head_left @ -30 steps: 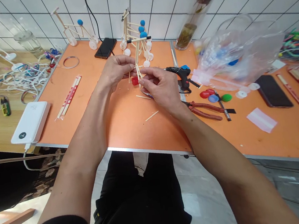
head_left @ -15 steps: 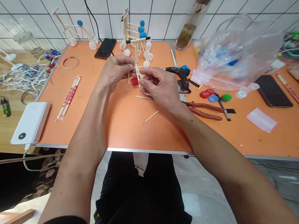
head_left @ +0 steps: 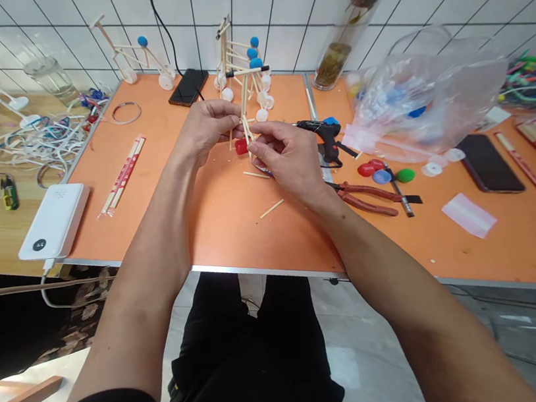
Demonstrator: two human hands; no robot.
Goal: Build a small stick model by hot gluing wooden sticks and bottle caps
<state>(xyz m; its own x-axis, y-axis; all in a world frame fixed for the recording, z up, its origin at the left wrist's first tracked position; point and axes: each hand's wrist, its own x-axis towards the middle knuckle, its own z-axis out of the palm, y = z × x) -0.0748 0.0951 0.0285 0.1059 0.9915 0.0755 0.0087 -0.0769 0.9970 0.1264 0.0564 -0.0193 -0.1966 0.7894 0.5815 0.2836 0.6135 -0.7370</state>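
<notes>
Both my hands pinch a small frame of wooden sticks [head_left: 245,101] above the orange table [head_left: 231,226]. My left hand [head_left: 212,127] grips it from the left, fingertips closed on the sticks. From the right, my right hand [head_left: 286,155] pinches its lower part between thumb and fingers. My fingers partly hide the joints. A red bottle cap [head_left: 241,146] sits just behind the frame. Short cut sticks [head_left: 272,208] lie in front of my hands. Behind the frame stand stick models with blue balls [head_left: 254,52] and white wheels; where they overlap, I cannot separate them fully.
To the right lie a black glue gun [head_left: 323,133], red-handled pliers [head_left: 365,199], bottle caps [head_left: 405,175], a phone [head_left: 489,163] and a plastic bag [head_left: 428,98]. A tall glass bottle [head_left: 345,37] stands behind. Left are wrapped chopsticks [head_left: 123,176] and a white power bank [head_left: 55,221].
My hands and the stick frame stay practically still. At the far left edge, another person's hand has shifted slightly.
</notes>
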